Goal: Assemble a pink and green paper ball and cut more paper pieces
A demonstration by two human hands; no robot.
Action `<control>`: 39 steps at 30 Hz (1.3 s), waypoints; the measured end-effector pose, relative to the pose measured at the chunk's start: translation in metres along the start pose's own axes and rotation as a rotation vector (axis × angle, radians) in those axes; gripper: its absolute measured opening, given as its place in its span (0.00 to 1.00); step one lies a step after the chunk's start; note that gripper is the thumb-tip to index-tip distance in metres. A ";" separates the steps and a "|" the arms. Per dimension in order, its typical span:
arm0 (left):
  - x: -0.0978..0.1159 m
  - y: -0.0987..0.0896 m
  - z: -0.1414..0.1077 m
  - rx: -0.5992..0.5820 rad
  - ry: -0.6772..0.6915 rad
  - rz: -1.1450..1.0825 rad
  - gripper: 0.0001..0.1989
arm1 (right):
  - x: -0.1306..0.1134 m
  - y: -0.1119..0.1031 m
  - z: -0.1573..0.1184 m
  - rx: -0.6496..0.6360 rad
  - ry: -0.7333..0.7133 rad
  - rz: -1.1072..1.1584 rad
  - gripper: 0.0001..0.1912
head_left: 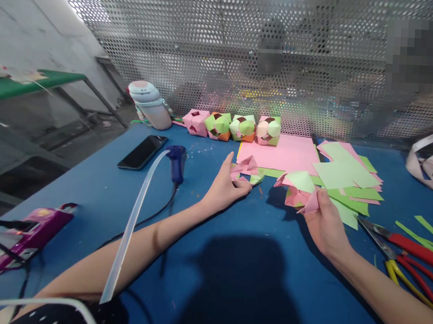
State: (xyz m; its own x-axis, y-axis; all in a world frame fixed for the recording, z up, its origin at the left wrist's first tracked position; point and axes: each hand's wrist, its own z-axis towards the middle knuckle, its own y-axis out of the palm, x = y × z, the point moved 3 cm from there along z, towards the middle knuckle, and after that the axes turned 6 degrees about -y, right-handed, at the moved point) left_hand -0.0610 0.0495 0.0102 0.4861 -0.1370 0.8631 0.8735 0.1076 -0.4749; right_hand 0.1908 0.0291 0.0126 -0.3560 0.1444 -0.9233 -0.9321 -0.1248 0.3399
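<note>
My left hand [222, 185] is at the middle of the blue table, with its thumb and fingers around folded pink-and-green paper pieces [250, 164]. Part of that paper is hidden by the fingers. To the right, my right hand [327, 226] pinches a partly joined paper ball [299, 189] of pink and light green folds, held over the table. Behind both hands, several folded paper balls [219, 126] in pink, green and orange stand in a row. A pink paper sheet [280, 153] lies just beyond the hands.
Cut paper sheets [346, 171] are piled at right, near red-handled pliers [411, 247] and yellow-and-red-handled scissors [392, 268]. At left are a blue glue gun [177, 164] with a long glue stick, a phone [143, 152], a bottle [152, 105] and a purple box [34, 234]. Perforated metal [222, 60] borders the back.
</note>
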 end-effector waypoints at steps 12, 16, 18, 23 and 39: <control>0.041 0.008 -0.040 0.041 0.787 0.750 0.38 | -0.005 -0.004 0.008 0.105 0.010 0.101 0.19; 0.058 0.015 -0.056 0.098 0.948 0.906 0.28 | -0.005 -0.007 0.003 0.051 -0.006 0.037 0.19; 0.064 0.018 -0.064 0.079 1.007 0.937 0.26 | -0.008 -0.012 -0.001 0.046 -0.028 -0.002 0.19; 0.066 0.022 -0.074 -0.063 1.035 0.886 0.26 | -0.015 -0.029 -0.017 0.050 -0.058 -0.125 0.19; 0.050 0.015 -0.046 -0.378 0.663 0.350 0.44 | -0.014 -0.037 -0.033 0.055 -0.016 -0.107 0.22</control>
State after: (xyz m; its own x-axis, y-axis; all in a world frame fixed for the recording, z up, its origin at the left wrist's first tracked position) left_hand -0.0222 -0.0013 0.0386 0.5436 -0.7201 0.4312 0.5620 -0.0693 -0.8242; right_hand 0.2327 -0.0010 0.0071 -0.2551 0.1700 -0.9519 -0.9669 -0.0541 0.2494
